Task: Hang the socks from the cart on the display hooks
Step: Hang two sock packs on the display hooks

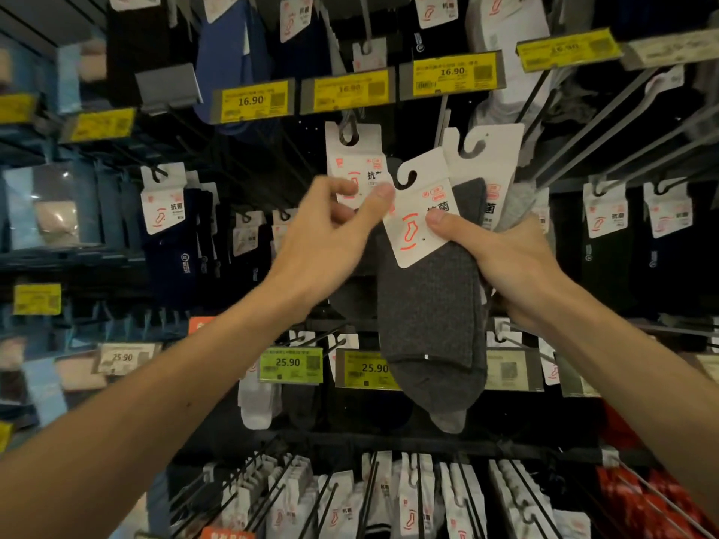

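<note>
Before the hook wall, my right hand (505, 258) grips dark grey socks (428, 317), lengthwise upright, toes down; my left hand (330, 235) pinches their card (420, 223).

A: The left hand (330, 235) is motion-smeared where it pinches the white cardboard header (418, 227).
B: The right hand (505, 262) has its fingers hidden behind the dark grey ribbed socks (428, 305); fine print on the yellow price labels (253, 101) is illegible.

ribbed knit sock (432, 317), matt card header (418, 223)
</note>
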